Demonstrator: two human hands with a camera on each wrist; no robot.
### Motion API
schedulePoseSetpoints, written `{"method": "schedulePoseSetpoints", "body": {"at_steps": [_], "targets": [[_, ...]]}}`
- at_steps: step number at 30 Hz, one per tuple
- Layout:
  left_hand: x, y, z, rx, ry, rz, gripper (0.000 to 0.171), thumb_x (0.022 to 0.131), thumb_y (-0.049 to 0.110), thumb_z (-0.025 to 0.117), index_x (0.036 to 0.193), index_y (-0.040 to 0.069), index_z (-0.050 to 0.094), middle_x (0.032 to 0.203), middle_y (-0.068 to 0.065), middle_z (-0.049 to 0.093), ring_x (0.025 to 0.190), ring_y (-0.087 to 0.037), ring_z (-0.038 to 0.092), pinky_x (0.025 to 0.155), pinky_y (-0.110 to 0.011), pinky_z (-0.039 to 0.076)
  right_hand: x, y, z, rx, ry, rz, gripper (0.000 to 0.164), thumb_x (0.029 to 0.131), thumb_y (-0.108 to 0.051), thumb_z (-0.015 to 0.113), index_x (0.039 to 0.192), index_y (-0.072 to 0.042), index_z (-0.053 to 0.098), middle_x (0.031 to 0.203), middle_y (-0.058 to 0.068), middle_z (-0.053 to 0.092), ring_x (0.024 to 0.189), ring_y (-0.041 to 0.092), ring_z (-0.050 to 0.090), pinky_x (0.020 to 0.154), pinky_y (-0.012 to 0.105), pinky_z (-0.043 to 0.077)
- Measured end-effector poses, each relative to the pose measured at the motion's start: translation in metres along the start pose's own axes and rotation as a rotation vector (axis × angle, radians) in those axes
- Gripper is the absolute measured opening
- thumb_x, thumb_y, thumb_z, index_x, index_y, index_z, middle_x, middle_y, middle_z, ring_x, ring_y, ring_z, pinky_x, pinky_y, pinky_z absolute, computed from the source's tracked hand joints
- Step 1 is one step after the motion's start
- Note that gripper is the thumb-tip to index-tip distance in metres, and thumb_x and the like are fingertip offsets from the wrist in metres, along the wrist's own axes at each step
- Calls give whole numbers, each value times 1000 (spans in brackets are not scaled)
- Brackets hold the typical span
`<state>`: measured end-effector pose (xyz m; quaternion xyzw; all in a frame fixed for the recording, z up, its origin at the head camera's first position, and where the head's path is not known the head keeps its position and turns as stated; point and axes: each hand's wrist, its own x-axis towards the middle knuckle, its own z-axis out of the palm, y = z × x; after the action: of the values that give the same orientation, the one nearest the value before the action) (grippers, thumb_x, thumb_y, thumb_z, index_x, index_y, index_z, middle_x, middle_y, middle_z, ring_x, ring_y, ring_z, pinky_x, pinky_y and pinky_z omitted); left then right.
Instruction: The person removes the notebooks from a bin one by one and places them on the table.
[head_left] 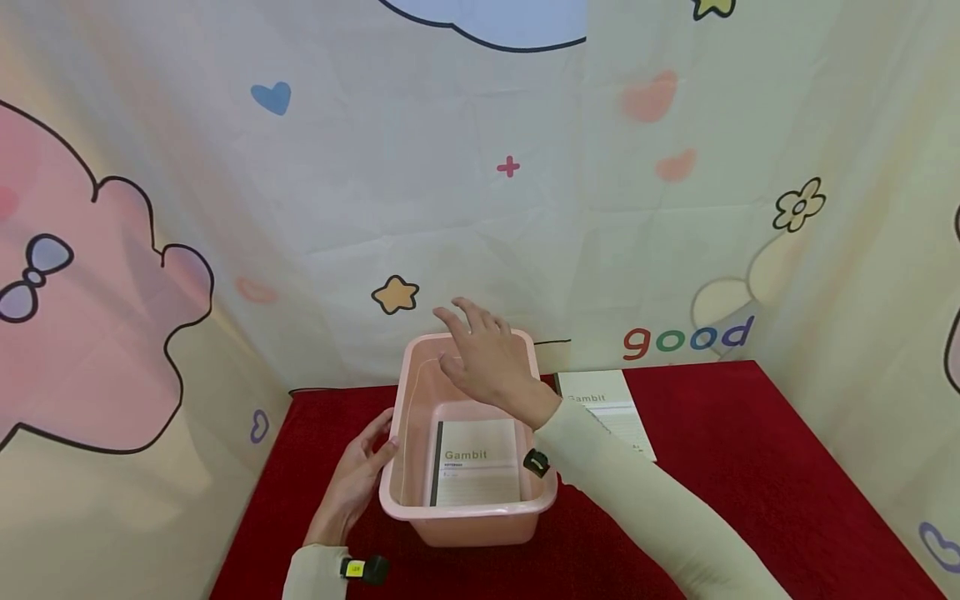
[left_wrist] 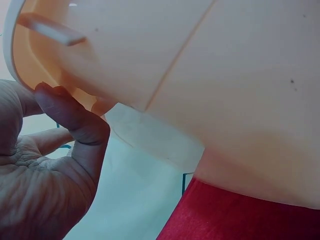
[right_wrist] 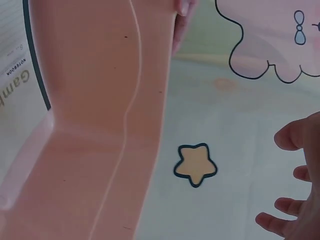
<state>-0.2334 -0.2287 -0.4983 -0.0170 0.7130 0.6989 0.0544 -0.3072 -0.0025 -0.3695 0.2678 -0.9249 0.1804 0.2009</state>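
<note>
A pink plastic basin (head_left: pixel 474 533) stands on the red cloth in the head view. Inside it lies a notebook (head_left: pixel 480 467) with a dark spine and "Gambit" on its cover. My left hand (head_left: pixel 356 475) holds the basin's left rim; in the left wrist view its thumb (left_wrist: pixel 82 120) lies up against the rim. Over the far part of the basin, my right hand (head_left: pixel 487 358) is raised with spread fingers and nothing in it. The right wrist view shows those fingers (right_wrist: pixel 295 210) apart from the basin wall (right_wrist: pixel 95 125).
Another Gambit notebook (head_left: pixel 611 408) lies on the red cloth (head_left: pixel 720 450) right of the basin, partly behind my right sleeve (head_left: pixel 645 500). A light printed curtain (head_left: pixel 480 217) hangs close behind the table and along both sides.
</note>
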Motion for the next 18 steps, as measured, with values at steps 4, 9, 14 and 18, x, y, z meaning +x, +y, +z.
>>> {"method": "schedulePoseSetpoints", "body": {"at_steps": [4, 9, 14, 18], "targets": [[0, 0, 0, -1, -5, 5, 57, 100, 15, 55, 152, 21, 33, 147, -10, 39, 128, -39, 50, 102, -50, 49, 4, 2, 14, 1, -30, 39, 61, 94, -33, 57, 149, -24, 35, 155, 8, 36, 136, 34, 44, 112, 53, 36], [0, 0, 0, 0, -10, 5, 56, 100, 15, 55, 152, 21, 33, 147, -10, 39, 126, -37, 51, 102, -52, 47, 7, 6, 34, 27, -149, 117, 61, 94, -34, 52, 152, -27, 31, 157, 6, 33, 141, 30, 39, 113, 54, 36], [0, 0, -1, 11, -10, 2, 56, 100, 16, 55, 152, 21, 33, 148, -10, 39, 128, -38, 50, 103, -52, 47, 11, 7, 51, 37, -269, 180, 61, 96, -39, 47, 153, -29, 28, 159, 4, 29, 143, 31, 36, 115, 55, 34], [0, 0, -1, 9, -11, 3, 56, 100, 15, 55, 152, 22, 33, 149, -10, 38, 130, -41, 48, 103, -52, 47, 13, 8, 64, 28, -332, 200, 59, 98, -42, 44, 154, -33, 27, 159, 1, 29, 142, 33, 38, 112, 57, 37]]}}
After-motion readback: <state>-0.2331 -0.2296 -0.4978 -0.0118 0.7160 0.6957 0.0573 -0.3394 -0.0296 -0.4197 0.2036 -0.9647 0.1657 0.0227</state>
